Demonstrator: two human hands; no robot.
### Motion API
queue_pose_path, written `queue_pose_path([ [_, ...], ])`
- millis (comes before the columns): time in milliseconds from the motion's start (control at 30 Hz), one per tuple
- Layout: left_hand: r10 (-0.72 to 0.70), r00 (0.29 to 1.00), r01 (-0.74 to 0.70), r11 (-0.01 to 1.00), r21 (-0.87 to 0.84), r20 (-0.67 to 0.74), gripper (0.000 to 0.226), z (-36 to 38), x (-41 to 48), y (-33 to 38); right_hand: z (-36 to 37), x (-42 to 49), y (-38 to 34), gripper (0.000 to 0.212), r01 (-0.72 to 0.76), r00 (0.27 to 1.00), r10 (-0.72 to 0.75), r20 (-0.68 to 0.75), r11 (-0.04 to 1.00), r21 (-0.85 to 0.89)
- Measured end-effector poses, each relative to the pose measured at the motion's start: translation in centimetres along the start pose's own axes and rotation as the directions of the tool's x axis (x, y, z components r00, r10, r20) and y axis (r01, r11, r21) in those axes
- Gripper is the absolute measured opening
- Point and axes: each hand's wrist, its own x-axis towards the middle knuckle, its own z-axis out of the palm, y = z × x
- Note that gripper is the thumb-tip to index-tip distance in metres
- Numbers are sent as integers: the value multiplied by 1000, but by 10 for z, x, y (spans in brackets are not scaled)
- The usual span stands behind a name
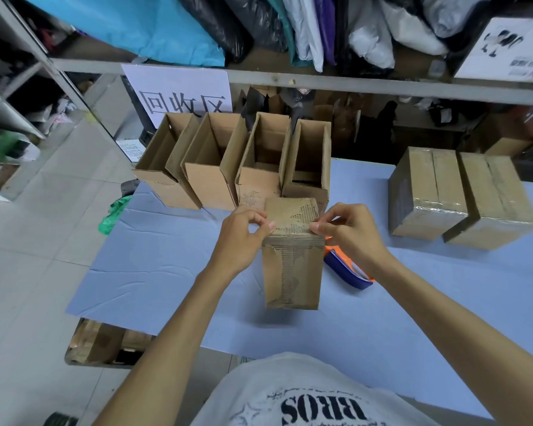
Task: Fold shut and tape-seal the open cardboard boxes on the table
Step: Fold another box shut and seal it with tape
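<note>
A worn cardboard box (292, 265) stands upright in the middle of the blue table (154, 272), its top flaps folded down. My left hand (243, 230) pinches the box's top left edge. My right hand (348, 230) pinches the top right edge. Behind it, several open cardboard boxes (216, 161) stand in a row with their flaps up. Two taped boxes (462, 195) sit at the right. A blue and orange tape dispenser (348, 269) lies on the table just right of the held box, partly hidden by my right forearm.
A metal shelf rail (320, 81) with bagged goods above runs across the back, with a white paper sign (182, 90) hanging from it. A green plastic bag (114, 215) hangs off the table's left edge. Flattened cardboard (102, 342) lies under the table's front left.
</note>
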Motion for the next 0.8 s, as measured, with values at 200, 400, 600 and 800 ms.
queue_pose_path([
  [200, -59, 998, 59, 997, -50, 15, 15, 1, -1, -3, -2, 1, -4, 28, -97, 993, 95, 73, 995, 15],
  [400, -124, 991, 111, 968, -226, -41, 26, 6, 1, 1, 2, 7, 2, 48, -160, 985, 159, 66, 987, 19],
  [600, -317, 948, 292, 839, -460, 23, 43, 8, -1, -3, 6, 4, 7, 54, -243, 969, 247, -2, 957, 161],
  [800, -336, 938, 294, 902, -317, -84, 31, 19, 4, 8, 27, 4, -4, 63, -327, 942, 326, -78, 945, 2],
])
